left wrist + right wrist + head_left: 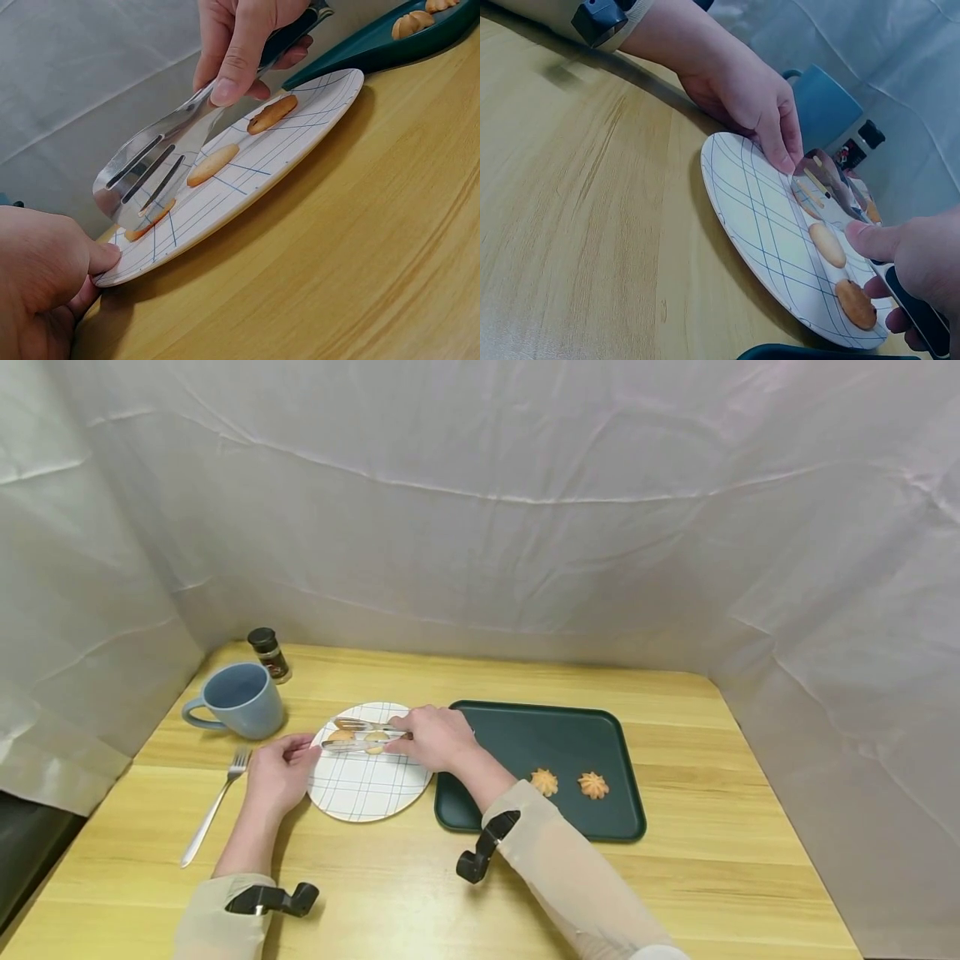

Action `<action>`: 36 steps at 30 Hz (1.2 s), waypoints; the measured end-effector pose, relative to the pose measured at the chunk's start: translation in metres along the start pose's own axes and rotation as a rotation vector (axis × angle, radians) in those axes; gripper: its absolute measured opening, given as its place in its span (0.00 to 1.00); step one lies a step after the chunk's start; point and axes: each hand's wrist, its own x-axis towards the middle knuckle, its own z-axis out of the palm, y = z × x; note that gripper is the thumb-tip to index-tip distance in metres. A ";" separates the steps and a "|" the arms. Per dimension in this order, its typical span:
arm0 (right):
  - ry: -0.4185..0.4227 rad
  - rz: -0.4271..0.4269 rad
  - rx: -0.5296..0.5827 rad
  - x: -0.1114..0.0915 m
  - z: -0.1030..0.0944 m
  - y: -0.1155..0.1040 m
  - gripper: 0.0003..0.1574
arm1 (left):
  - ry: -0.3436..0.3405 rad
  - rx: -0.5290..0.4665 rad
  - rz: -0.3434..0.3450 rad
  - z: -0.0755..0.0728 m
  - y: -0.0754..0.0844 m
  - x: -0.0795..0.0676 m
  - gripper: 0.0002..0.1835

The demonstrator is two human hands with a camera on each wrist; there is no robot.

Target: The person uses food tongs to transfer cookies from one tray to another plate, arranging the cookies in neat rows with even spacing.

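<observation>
A round white plate (367,793) with a blue line grid lies on the table, left of a dark green tray (536,735). My left hand (279,777) pinches its left rim, thumb on top. My right hand (438,739) holds metal tongs (146,169) with slotted ends over the plate's far side. Under the tong end sits one cookie (154,223), partly hidden. A pale oval cookie (214,165) and a browner cookie (272,114) lie beside it in a row. Whether the tongs grip a cookie cannot be told.
Two flower-shaped cookies, a left one (544,782) and a right one (593,785), lie on the tray. A blue mug (251,706) stands behind my left hand, with a dark-capped jar (269,655) behind it. A fork (213,810) lies on the table to the left.
</observation>
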 end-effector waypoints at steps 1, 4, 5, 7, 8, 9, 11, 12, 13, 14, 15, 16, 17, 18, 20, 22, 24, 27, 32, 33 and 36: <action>-0.001 0.001 0.001 0.000 0.000 0.000 0.33 | -0.001 0.000 -0.003 0.000 0.000 0.000 0.19; 0.002 -0.001 -0.001 0.000 0.000 0.000 0.33 | -0.004 -0.003 -0.011 0.000 0.001 -0.001 0.20; 0.004 -0.002 0.000 0.000 0.001 0.000 0.33 | -0.006 -0.002 -0.012 0.000 0.001 0.000 0.20; 0.005 -0.003 0.007 0.000 0.001 0.001 0.34 | -0.008 -0.002 -0.012 0.000 0.001 0.000 0.20; 0.007 -0.004 0.009 -0.001 0.000 0.001 0.34 | -0.008 -0.002 -0.010 0.000 0.001 0.000 0.20; 0.009 -0.005 0.011 -0.001 0.000 0.001 0.35 | -0.008 -0.001 -0.010 0.000 0.001 0.000 0.20; 0.014 -0.009 0.013 -0.002 0.000 0.002 0.36 | -0.009 -0.002 -0.007 0.000 0.001 0.001 0.20; 0.016 -0.011 0.014 -0.003 -0.001 0.002 0.36 | -0.009 -0.001 -0.006 -0.001 0.000 0.001 0.20; 0.019 -0.016 0.015 -0.004 -0.001 0.003 0.36 | -0.009 -0.001 -0.006 -0.001 0.000 0.002 0.20; 0.025 -0.020 0.014 -0.005 -0.002 0.003 0.36 | -0.009 0.000 -0.006 -0.001 -0.001 0.002 0.20; 0.029 -0.025 0.015 -0.006 -0.003 0.003 0.36 | -0.009 0.001 -0.008 -0.001 -0.001 0.002 0.20; 0.031 -0.028 0.020 -0.007 -0.004 0.004 0.35 | -0.008 0.002 -0.008 -0.001 -0.002 0.003 0.20; 0.033 -0.030 0.026 -0.008 -0.005 0.004 0.35 | -0.007 0.004 -0.008 -0.001 -0.002 0.003 0.20; 0.037 -0.034 0.030 -0.010 -0.006 0.005 0.35 | -0.007 0.007 -0.011 -0.002 -0.002 0.004 0.20; 0.044 -0.039 0.046 -0.012 -0.007 0.007 0.35 | -0.008 0.011 -0.014 -0.002 -0.003 0.005 0.20; 0.045 -0.038 0.067 -0.016 -0.009 0.009 0.35 | -0.008 0.012 -0.014 -0.003 -0.003 0.006 0.20; 0.046 -0.038 0.077 -0.019 -0.011 0.011 0.35 | -0.009 0.013 -0.014 -0.004 -0.004 0.006 0.20; 0.041 -0.029 0.093 -0.025 -0.015 0.015 0.37 | -0.007 0.015 -0.011 -0.004 -0.005 0.007 0.20; 0.050 -0.030 0.101 -0.037 -0.020 0.026 0.38 | -0.012 0.020 -0.025 -0.005 -0.006 0.008 0.20; 0.057 -0.031 0.105 -0.039 -0.021 0.029 0.37 | -0.013 0.019 -0.028 -0.006 -0.006 0.008 0.21; 0.072 -0.031 0.111 -0.047 -0.023 0.037 0.36 | -0.019 0.020 -0.037 -0.007 -0.005 0.009 0.21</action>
